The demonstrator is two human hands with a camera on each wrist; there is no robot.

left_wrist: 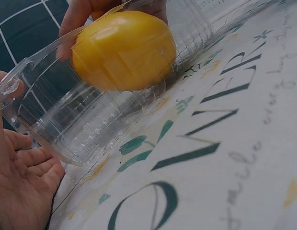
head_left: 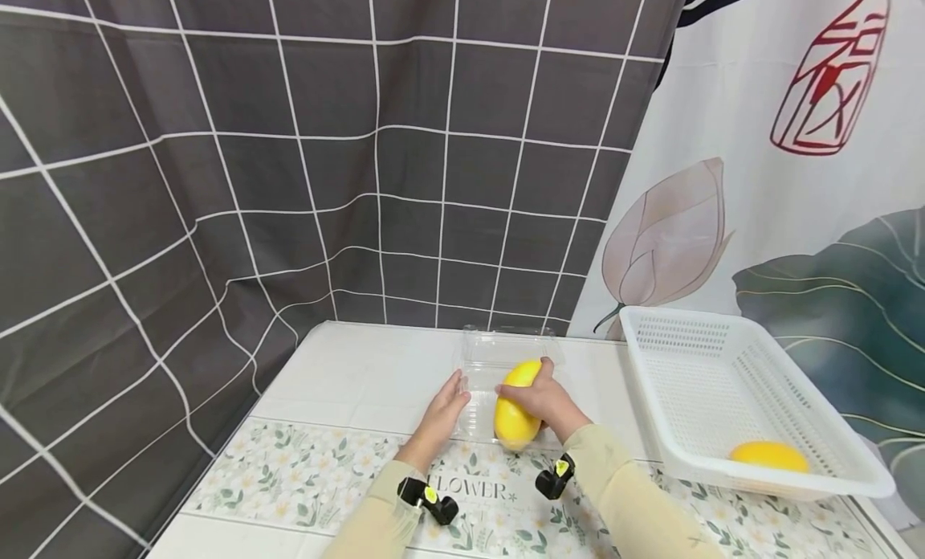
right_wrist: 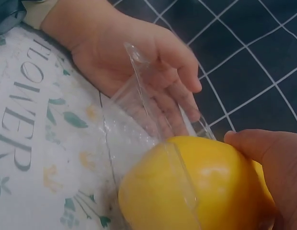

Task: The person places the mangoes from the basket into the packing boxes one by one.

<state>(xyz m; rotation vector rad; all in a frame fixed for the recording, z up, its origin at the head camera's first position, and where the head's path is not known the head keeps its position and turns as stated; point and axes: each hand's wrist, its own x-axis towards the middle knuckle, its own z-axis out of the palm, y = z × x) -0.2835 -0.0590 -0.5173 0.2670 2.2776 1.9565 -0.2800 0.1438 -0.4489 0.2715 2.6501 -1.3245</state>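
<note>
My right hand [head_left: 542,397] grips a large yellow oval fruit [head_left: 515,418], thumb on one side and fingers on the other. The fruit is tilted inside the clear plastic box [head_left: 473,418], and in the left wrist view the yellow fruit [left_wrist: 124,52] shows through the box's clear wall [left_wrist: 57,129]. My left hand [head_left: 442,414] is at the box's left side, its fingers extended along the wall. In the right wrist view the left hand's palm [right_wrist: 134,62] faces the plastic. Behind the fruit the clear lid [head_left: 499,348] lies folded back.
A white perforated basket [head_left: 654,414] stands to the right, with another yellow fruit [head_left: 769,455] at its near end. The tabletop cover [head_left: 361,382] has a floral band with lettering. Dark checked cloth [head_left: 405,165] hangs behind and to the left.
</note>
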